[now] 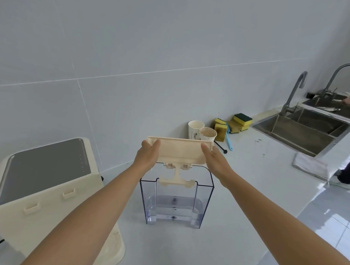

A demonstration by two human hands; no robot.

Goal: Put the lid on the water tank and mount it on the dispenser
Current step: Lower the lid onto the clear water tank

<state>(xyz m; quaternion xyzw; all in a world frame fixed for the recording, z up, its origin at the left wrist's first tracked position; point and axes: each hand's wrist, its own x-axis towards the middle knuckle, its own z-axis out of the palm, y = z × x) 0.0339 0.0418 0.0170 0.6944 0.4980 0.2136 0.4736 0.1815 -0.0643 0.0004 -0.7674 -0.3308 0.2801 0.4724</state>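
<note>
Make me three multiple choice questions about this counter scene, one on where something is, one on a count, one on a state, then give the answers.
1. Where is the dispenser relative to the water tank?
A. To its left
B. To its right
C. Behind it

2. How many paper cups stand on the counter?
A. One
B. Two
C. Four

3. What is the state of the lid?
A. Seated on the tank
B. Lying on the counter
C. Held above the tank

Answers: 1 A, the dispenser sits at the left edge. 2 B, two cups stand by the sponges. 3 C, the left hand and right hand grip its ends over the open tank.
</note>
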